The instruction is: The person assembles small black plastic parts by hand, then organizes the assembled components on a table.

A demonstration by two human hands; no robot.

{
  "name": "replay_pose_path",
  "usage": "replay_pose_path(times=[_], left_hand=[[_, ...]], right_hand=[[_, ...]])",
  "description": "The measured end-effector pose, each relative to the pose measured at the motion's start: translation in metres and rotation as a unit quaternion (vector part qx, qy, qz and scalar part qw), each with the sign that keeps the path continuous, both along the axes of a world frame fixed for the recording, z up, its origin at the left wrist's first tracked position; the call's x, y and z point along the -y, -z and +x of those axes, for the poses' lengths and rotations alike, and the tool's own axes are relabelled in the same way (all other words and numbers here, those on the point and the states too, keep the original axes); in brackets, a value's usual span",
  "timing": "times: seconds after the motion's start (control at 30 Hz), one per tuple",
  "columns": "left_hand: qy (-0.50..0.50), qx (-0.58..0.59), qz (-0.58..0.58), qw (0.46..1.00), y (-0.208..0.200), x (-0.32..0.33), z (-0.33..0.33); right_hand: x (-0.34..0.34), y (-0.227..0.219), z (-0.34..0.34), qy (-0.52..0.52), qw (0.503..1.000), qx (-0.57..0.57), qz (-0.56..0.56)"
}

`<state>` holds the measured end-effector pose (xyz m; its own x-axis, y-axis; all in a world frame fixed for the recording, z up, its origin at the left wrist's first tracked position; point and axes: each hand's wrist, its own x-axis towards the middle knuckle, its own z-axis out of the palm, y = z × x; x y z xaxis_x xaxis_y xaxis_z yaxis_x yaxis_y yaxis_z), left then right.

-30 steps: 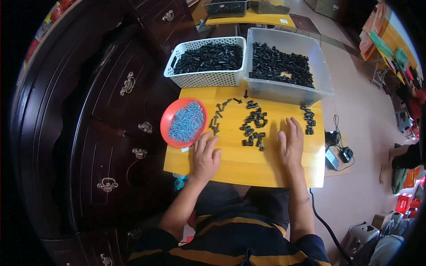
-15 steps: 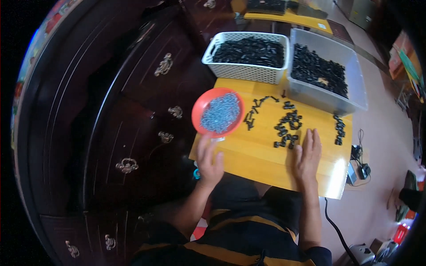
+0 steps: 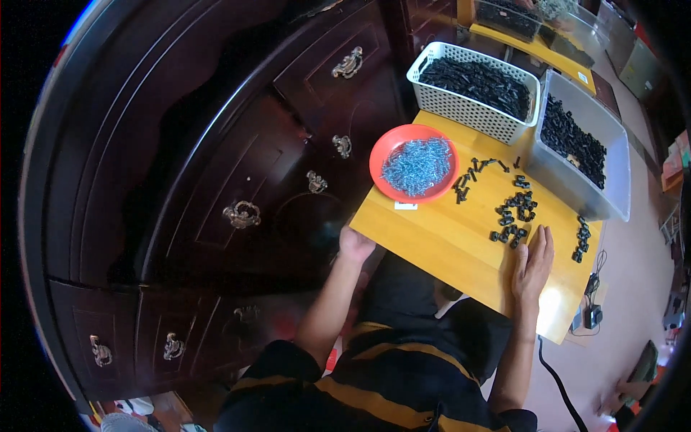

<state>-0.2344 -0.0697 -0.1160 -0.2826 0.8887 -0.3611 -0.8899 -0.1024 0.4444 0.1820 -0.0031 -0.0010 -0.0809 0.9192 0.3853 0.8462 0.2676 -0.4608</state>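
My left hand is at the yellow table's left front corner, its fingers hidden at or under the edge. Flat on the tabletop rests my right hand, fingers stretched out and holding nothing. Just beyond its fingertips, to the left, lies a loose cluster of small black plastic parts. Thin black screw-like pieces form a curved line between that cluster and a red-orange bowl. The bowl holds a heap of silvery screws or pins. Another row of black parts lies to the right of my right hand.
A white perforated basket and a translucent bin, both full of black parts, stand along the table's far side. Dark wooden drawers rise on the left. Cables and a black adapter lie on the floor at right.
My left hand has moved from beside the bowl's near rim down to the table's left corner. My right hand stays on the tabletop. The whole view has shifted, with the table appearing further right.
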Motion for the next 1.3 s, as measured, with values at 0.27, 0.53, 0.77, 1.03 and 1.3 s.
replay_pose_path(times=[0.27,0.53,0.77,1.03,1.3], left_hand=[[-0.138,0.016,-0.113,0.984,0.005,0.066,-0.025],[-0.104,-0.235,0.005,0.966,-0.165,0.076,0.016],[0.124,-0.674,0.164,0.710,-0.196,0.045,0.170],[0.122,-0.793,0.301,0.515,-0.182,0.035,0.231],[0.150,-0.795,0.299,0.506,-0.180,0.033,0.228]], right_hand=[[0.000,0.001,0.005,0.015,1.000,-0.023,-0.001],[0.010,-0.008,0.005,0.027,0.984,-0.168,0.044],[0.070,-0.025,-0.040,-0.156,0.787,-0.525,-0.284],[0.101,0.001,-0.036,-0.185,0.541,-0.720,-0.393],[0.095,-0.002,-0.034,-0.206,0.618,-0.659,-0.376]])
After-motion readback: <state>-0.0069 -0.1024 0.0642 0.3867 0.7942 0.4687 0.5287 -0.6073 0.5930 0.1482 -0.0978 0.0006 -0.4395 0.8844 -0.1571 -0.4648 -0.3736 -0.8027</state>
